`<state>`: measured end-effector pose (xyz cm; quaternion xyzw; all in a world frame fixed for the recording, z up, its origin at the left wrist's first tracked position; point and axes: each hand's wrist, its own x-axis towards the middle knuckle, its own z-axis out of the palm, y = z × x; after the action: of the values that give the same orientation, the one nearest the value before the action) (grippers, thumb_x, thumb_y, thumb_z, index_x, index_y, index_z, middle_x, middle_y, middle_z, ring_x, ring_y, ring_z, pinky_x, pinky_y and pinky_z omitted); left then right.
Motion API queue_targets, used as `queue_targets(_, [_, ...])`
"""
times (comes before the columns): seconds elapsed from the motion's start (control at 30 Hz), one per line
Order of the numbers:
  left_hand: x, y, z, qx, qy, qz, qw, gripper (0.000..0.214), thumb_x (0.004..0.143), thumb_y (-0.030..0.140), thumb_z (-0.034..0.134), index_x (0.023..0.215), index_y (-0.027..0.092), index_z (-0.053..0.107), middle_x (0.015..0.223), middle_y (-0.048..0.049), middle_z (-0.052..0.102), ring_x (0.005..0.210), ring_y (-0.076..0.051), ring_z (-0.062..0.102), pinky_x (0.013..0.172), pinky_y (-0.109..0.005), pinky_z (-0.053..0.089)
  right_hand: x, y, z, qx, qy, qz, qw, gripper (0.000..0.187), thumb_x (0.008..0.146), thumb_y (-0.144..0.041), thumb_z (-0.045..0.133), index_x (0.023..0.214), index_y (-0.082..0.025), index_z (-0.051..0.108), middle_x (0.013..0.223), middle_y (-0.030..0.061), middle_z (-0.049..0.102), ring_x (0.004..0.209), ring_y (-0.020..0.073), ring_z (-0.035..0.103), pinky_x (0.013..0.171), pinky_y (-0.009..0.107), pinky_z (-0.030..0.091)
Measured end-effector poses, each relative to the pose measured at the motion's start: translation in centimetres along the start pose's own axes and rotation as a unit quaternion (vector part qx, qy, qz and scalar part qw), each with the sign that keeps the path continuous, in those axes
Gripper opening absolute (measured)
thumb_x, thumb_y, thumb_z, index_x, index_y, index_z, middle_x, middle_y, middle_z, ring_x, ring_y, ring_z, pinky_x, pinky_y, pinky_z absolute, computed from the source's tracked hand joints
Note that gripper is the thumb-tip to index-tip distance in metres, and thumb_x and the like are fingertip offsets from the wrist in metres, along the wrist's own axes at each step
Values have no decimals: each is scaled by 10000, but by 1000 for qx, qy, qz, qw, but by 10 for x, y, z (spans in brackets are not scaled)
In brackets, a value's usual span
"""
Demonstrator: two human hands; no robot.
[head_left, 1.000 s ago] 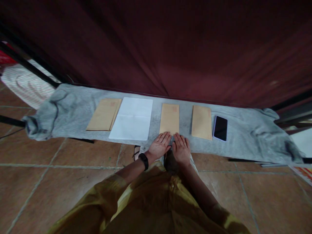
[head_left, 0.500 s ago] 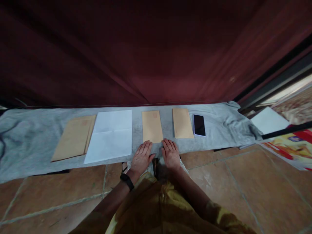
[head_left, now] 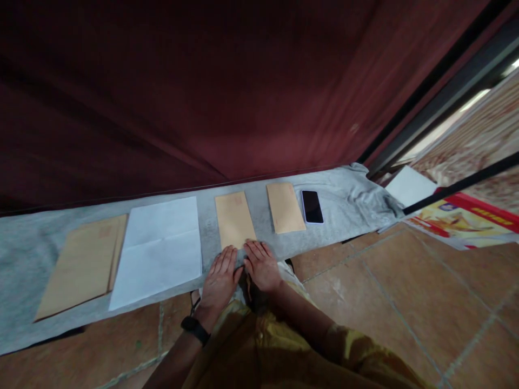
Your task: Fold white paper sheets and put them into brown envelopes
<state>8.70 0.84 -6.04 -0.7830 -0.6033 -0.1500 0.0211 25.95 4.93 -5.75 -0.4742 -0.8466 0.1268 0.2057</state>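
Observation:
A small brown envelope (head_left: 234, 217) lies flat on the grey cloth (head_left: 340, 200) in front of me. My left hand (head_left: 220, 275) rests palm down at its near left corner, fingers stretched out. On its near right corner lie the fingertips of my right hand (head_left: 261, 263), also flat. To the right is a second small brown envelope (head_left: 285, 208), with a phone (head_left: 312, 206), screen dark, beside it. Left of my hands lies a white sheet of paper (head_left: 160, 249) with a fold crease across it. Farther left, larger brown envelopes (head_left: 83, 262) overlap one another.
The cloth covers a long narrow surface with a dark red curtain (head_left: 227, 108) hanging behind it. At the right are a dark metal bar (head_left: 462, 183), a white sheet (head_left: 416, 186) and a colourful printed package (head_left: 462, 219). Tiled floor (head_left: 365, 302) lies below.
The view has turned, so the things on the cloth appear shifted left and tilted. Both hands stay flat at the near edge of the small envelope, which has not visibly moved on the cloth.

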Motion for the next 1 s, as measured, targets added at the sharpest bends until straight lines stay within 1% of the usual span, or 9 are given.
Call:
queue_targets(0.17, [-2, 4, -4, 3, 24, -43, 999, 514, 1021, 345, 396, 1458, 93, 498, 1564, -211, 444, 1446, -326, 437, 1151, -504, 415, -4, 3, -4, -1, 5, 20, 1000, 483, 1070, -344, 401, 1514, -161, 456, 1576, 76, 459, 1456, 222, 405, 1243, 439, 240])
queue_targets(0.27, [-4, 7, -8, -5, 30, -72, 997, 511, 1022, 347, 379, 1446, 96, 514, 1568, -228, 427, 1448, -348, 430, 1126, -531, 437, -5, 2, -6, 3, 10, 29, 1000, 480, 1065, -332, 408, 1514, -168, 460, 1573, 73, 463, 1451, 244, 413, 1239, 461, 243])
queue_targets(0.43, [-2, 7, -12, -4, 51, -97, 994, 459, 1015, 333, 382, 1386, 154, 582, 1474, -192, 555, 1380, -337, 508, 1101, -536, 454, -5, -1, -7, 9, 19, 33, 999, 486, 1050, -311, 444, 1520, -187, 456, 1562, 80, 478, 1436, 259, 433, 1222, 486, 272])
queue_targets(0.53, [11, 4, -17, -7, 51, -118, 992, 389, 1007, 310, 396, 1255, 175, 663, 1328, -166, 654, 1236, -316, 606, 1047, -492, 490, -5, -1, -5, 9, 26, 37, 999, 478, 1047, -306, 451, 1511, -193, 469, 1559, 77, 482, 1430, 255, 440, 1219, 482, 280])
queue_targets(0.63, [29, -1, -20, -34, 41, -155, 987, 349, 999, 299, 399, 1160, 160, 675, 1166, -153, 697, 1071, -293, 651, 967, -460, 524, -5, -1, -3, 8, 35, 38, 999, 465, 1046, -311, 455, 1494, -195, 493, 1551, 72, 493, 1424, 250, 449, 1220, 478, 282])
queue_targets(0.77, [48, -9, -18, -81, 39, -234, 968, 338, 950, 296, 486, 1213, 116, 600, 1053, -151, 703, 987, -294, 664, 893, -444, 536, -5, -1, 0, 6, 50, 34, 998, 460, 1038, -292, 461, 1485, -191, 505, 1538, 69, 510, 1410, 250, 467, 1218, 481, 288])
queue_targets(0.9, [60, -15, -17, -140, 14, -315, 939, 458, 878, 273, 584, 1299, 105, 521, 947, -131, 721, 872, -292, 698, 763, -404, 531, -5, -1, 1, 4, 59, 31, 998, 464, 1030, -274, 461, 1487, -205, 505, 1524, 68, 527, 1400, 254, 482, 1210, 484, 303])
queue_targets(0.97, [66, -19, -22, -171, -14, -357, 918, 437, 858, 289, 615, 1259, 133, 546, 915, -115, 730, 832, -288, 705, 713, -380, 510, -5, 0, 1, 3, 59, 28, 998, 474, 1028, -275, 454, 1495, -206, 495, 1529, 68, 521, 1398, 260, 484, 1208, 486, 305])
queue_targets(1.0, [69, -22, -26, -189, -34, -374, 907, 378, 846, 302, 632, 1190, 154, 583, 890, -100, 731, 814, -281, 704, 694, -364, 496, -5, 0, 1, 2, 59, 26, 998, 478, 1027, -275, 451, 1498, -203, 492, 1531, 69, 518, 1397, 263, 484, 1208, 487, 304])
